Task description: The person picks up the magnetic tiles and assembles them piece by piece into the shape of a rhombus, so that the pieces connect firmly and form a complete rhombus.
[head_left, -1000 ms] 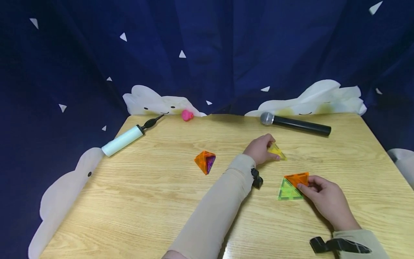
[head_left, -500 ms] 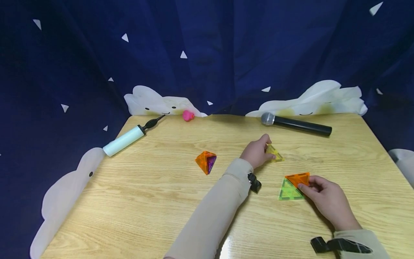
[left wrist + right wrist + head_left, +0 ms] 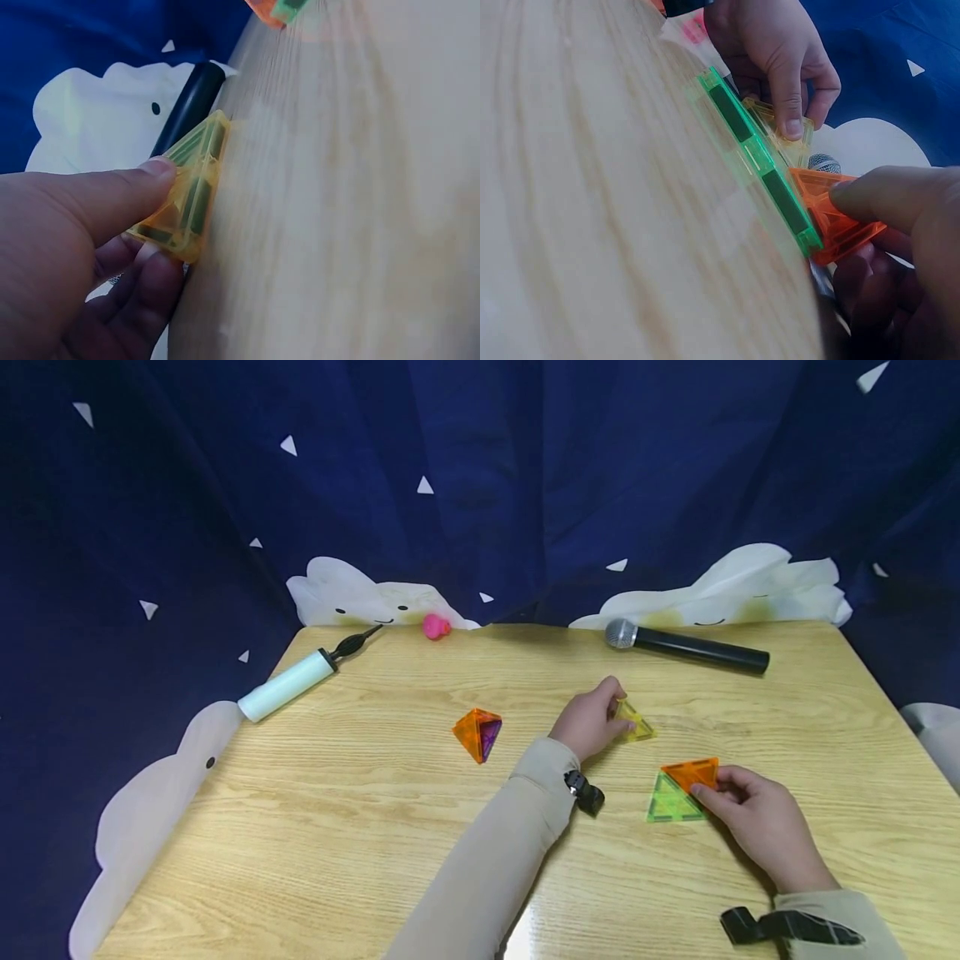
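My left hand (image 3: 588, 722) pinches a yellow triangular magnetic tile (image 3: 634, 723) between thumb and fingers, close over the table right of centre. In the left wrist view the thumb lies across the yellow tile (image 3: 191, 187), with fingers behind it. Nearer the front right, my right hand (image 3: 765, 822) pinches an orange triangular magnetic tile (image 3: 692, 773). A green triangular tile (image 3: 671, 802) meets the orange one along an edge. From the right wrist, the green tile (image 3: 757, 157) shows edge-on at the tabletop, and the orange tile (image 3: 836, 214) tilts up beside it.
An orange and purple tile pyramid (image 3: 477, 735) stands left of my left forearm. A black microphone (image 3: 690, 650) lies at the back right. Toward the back left are a light-blue hand pump (image 3: 288, 687) and a small pink toy (image 3: 436, 627). A dark blue curtain (image 3: 480, 460) hangs behind the table.
My left hand has drawn the yellow tile a little to the left and toward me. The right hand, with the orange and green tiles, has stayed in place.
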Action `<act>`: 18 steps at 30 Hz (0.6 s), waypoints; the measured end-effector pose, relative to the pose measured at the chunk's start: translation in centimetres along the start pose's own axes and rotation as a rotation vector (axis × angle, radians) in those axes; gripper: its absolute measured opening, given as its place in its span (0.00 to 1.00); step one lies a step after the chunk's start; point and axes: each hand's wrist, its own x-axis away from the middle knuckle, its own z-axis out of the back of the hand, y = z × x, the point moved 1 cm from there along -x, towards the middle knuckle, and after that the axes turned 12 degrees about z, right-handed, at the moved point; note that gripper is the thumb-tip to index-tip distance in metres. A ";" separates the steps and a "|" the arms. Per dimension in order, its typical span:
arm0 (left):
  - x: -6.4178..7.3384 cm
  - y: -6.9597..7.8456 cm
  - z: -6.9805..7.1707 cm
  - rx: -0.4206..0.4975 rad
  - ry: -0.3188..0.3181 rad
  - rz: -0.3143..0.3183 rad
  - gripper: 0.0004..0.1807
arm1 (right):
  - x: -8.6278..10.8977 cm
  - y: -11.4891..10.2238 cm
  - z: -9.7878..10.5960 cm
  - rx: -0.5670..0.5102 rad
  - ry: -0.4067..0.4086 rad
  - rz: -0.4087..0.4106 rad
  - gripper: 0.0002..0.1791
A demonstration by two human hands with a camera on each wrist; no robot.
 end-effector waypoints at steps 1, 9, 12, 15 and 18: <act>0.1 -0.1 0.0 0.006 -0.001 -0.003 0.20 | 0.0 0.0 0.0 -0.001 0.001 0.001 0.21; 0.9 -0.6 -0.1 0.029 0.003 -0.035 0.19 | 0.0 0.2 0.1 -0.004 0.009 0.007 0.21; 1.1 -0.8 0.0 0.041 -0.002 -0.041 0.19 | -0.1 0.2 0.1 -0.008 0.011 0.006 0.22; 1.3 -0.9 0.1 0.046 0.000 -0.042 0.19 | -0.1 0.1 0.2 -0.005 0.009 -0.002 0.22; 1.7 -0.9 0.2 0.046 0.011 -0.029 0.18 | -0.1 0.0 0.2 -0.005 0.009 0.000 0.22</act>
